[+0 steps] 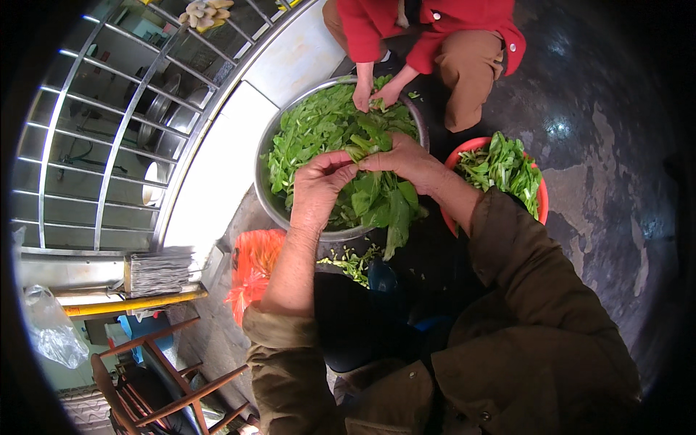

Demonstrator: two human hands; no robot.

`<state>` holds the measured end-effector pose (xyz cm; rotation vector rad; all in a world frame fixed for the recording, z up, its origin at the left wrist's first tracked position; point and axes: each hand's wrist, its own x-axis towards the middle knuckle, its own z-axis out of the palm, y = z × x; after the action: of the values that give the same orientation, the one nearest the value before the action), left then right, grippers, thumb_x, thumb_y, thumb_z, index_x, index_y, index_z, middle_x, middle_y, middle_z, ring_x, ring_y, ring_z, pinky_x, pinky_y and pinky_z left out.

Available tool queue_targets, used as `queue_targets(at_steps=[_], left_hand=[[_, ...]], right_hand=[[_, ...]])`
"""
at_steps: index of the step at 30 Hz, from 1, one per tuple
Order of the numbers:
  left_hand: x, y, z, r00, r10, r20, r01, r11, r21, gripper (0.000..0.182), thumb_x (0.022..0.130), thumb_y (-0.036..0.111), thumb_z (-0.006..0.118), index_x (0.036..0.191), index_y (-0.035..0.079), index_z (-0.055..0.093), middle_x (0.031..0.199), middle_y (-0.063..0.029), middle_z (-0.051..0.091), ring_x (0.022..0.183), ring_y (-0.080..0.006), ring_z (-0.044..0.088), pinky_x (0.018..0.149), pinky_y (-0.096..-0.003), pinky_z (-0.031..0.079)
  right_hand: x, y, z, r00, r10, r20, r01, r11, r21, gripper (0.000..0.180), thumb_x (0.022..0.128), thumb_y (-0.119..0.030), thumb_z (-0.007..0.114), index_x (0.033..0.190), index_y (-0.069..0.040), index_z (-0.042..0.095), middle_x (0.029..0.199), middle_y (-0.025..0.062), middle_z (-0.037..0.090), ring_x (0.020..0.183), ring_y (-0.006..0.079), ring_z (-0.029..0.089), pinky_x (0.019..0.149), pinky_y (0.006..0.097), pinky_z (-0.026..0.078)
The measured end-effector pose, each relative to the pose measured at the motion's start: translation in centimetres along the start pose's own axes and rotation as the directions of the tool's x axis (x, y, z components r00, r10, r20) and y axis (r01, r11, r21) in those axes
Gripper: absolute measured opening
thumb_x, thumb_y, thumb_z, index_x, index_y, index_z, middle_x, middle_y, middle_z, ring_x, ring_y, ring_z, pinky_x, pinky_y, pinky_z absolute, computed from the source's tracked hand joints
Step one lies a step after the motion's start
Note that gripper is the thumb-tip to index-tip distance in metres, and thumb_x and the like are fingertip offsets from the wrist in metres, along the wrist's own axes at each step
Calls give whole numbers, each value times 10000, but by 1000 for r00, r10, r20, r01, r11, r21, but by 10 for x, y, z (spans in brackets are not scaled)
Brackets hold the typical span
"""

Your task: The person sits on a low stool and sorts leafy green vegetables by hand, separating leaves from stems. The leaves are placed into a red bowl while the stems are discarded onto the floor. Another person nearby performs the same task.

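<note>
My right hand point(405, 162) grips a bunch of leafy greens point(375, 201) by the stems, and the broad leaves hang down below it. Thumb and fingertips of my left hand point(321, 187) pinch at the stem ends, close against the right thumb. Both hands are above a wide metal basin point(263, 187) filled with loose green leaves point(315, 125). To the right of my right forearm stands a red plastic basin point(544, 204) heaped with more greens point(503, 168). Trimmed bits of stem and leaf point(353, 263) lie on the floor below the metal basin.
Across the basin a person in a red jacket point(375, 27) has both hands point(375, 97) in the greens. An orange plastic bag point(253, 272) lies left of my forearm. A barred window point(114, 136), a brush head point(160, 273) and a wooden chair point(174, 375) line the left side.
</note>
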<state>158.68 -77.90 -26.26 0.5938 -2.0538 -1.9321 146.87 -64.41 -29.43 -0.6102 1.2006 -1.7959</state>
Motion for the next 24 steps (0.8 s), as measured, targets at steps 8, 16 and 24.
queue_targets(at_steps=[8, 16, 24], left_hand=[[-2, -12, -11, 966, 248, 78, -252, 827, 502, 143, 813, 58, 685, 951, 17, 680, 864, -70, 687, 779, -140, 637, 703, -272, 517], [1, -15, -17, 847, 173, 503, -528, 398, 751, 177, 831, 58, 545, 978, -5, 619, 944, -172, 640, 913, -353, 598, 801, -412, 494], [-6, -12, -15, 821, 271, 503, -571, 351, 742, 157, 781, 62, 534, 891, 3, 629, 933, -181, 629, 879, -345, 612, 762, -406, 505]], right_hand=[[-2, 1, -5, 998, 60, -4, -56, 920, -388, 402, 726, -141, 680, 1099, -13, 606, 897, 36, 637, 780, 98, 570, 704, 259, 462], [-5, -10, 0, 987, 160, -13, -151, 898, -412, 412, 719, -63, 662, 1120, 4, 598, 906, 40, 633, 772, 94, 570, 697, 245, 464], [-3, 2, -13, 983, 101, -154, -177, 758, -628, 412, 740, -86, 696, 1123, 17, 584, 924, 39, 641, 794, 88, 568, 704, 249, 471]])
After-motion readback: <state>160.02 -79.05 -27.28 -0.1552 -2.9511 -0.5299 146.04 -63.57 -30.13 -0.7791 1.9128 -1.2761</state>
